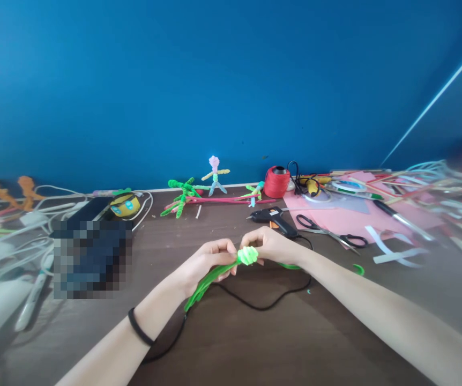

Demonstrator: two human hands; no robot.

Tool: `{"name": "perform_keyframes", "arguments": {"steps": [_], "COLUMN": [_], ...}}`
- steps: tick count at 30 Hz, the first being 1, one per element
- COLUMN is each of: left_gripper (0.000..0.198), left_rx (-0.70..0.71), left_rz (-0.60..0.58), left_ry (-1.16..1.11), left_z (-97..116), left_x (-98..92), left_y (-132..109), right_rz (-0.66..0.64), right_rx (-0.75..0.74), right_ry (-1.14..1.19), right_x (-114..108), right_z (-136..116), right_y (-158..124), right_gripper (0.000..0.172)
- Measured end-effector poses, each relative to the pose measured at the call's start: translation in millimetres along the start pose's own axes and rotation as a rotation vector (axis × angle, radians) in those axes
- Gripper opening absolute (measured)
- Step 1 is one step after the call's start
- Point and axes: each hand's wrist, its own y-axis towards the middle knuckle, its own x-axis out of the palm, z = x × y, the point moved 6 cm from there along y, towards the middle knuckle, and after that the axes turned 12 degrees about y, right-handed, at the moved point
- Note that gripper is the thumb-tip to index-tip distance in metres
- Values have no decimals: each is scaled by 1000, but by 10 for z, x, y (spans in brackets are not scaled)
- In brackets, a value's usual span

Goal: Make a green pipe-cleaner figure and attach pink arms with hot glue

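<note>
My left hand [211, 261] is closed on a bundle of green pipe cleaners [205, 287], whose loose ends hang down to the lower left. At the upper end of the bundle sits a light green coil [247, 255] of wound pipe cleaner. The fingers of my right hand [266, 244] pinch that coil from its right side. A further green strand [289, 265] shows under my right wrist. Both hands are close together above the dark table [231, 343].
Behind my hands lie a glue gun [271, 216], its black cord [263, 308] running beneath them, and scissors [331, 234]. Pipe cleaner figures [215, 177] and a red thread spool [277, 182] stand by the blue wall. Pink paper [395, 220] lies right, white cables [9, 236] left.
</note>
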Motion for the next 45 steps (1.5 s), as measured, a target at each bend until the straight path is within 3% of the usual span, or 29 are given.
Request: {"name": "perform_keyframes", "arguments": {"steps": [4, 9, 14, 18, 25, 30, 36, 41, 45], "left_gripper": [15, 11, 13, 12, 13, 15, 13, 14, 17], "left_rx": [-81, -179, -171, -145, 31, 80, 129, 174, 92], "left_rz": [-49, -76, -64, 88, 411, 522, 662, 589, 556], "left_ry": [97, 200, 306, 429, 510, 450, 295, 70, -38], "left_z": [-54, -98, -118, -110, -37, -32, 12, 1, -48], "left_x": [36, 103, 127, 66, -26, -69, -213, -255, -291], "left_y": [0, -36, -27, -4, -25, -61, -107, -69, -71], "right_rz": [3, -89, -66, 43, 284, 401, 410, 397, 329], "right_rx": [-24, -100, -119, -158, -238, -281, -280, -188, -145], "right_ry": [-191, -365, -458, -617, -923, -803, -566, -336, -181], "right_x": [-9, 77, 134, 176, 262, 277, 332, 310, 255], "right_z": [-71, -172, -273, -355, -371, -402, -361, -224, -119], "right_y": [-12, -36, -73, -86, -97, -128, -137, -105, -50], "right_gripper": [11, 12, 12, 11, 13, 15, 14, 18, 23]}}
